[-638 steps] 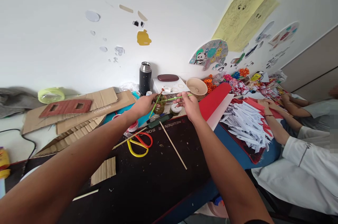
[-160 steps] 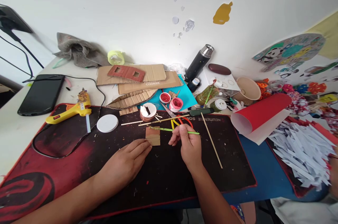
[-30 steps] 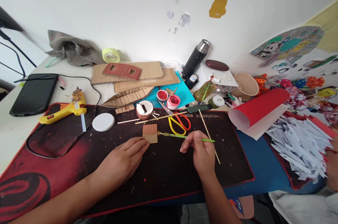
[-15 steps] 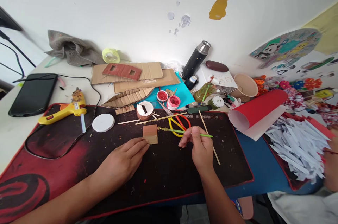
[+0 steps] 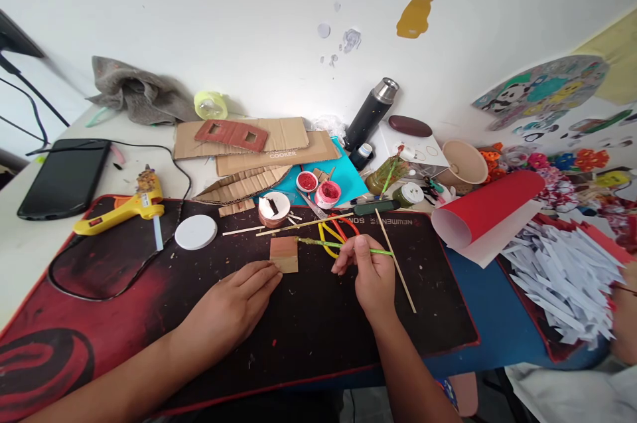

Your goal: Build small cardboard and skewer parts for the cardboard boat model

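A small cardboard square (image 5: 284, 255) lies on the black mat (image 5: 318, 337), its upper part painted reddish brown and its lower edge plain. The fingertips of my left hand (image 5: 239, 300) press on its lower left corner, fingers together. My right hand (image 5: 369, 270) pinches a green paintbrush (image 5: 326, 245) whose bristle end points left and reaches the square's upper right edge. Just above the square stands an open jar of brown paint (image 5: 273, 209). Two small pots of red paint, one (image 5: 327, 194) nearer, sit behind it. Scissors (image 5: 343, 229) with red and yellow handles lie partly behind the brush.
A yellow glue gun (image 5: 124, 210), a white lid (image 5: 196, 232) and a phone (image 5: 64, 177) are on the left. Cut cardboard (image 5: 283, 156) and a black flask (image 5: 372, 114) stand behind. On the right are rolled red paper (image 5: 497, 207), paper strips (image 5: 562, 277) and part of another person's arm (image 5: 626, 323).
My right hand has shifted slightly to the left along the brush. The brush tip is a little higher by the square's upper right edge. My left hand stays on the square.
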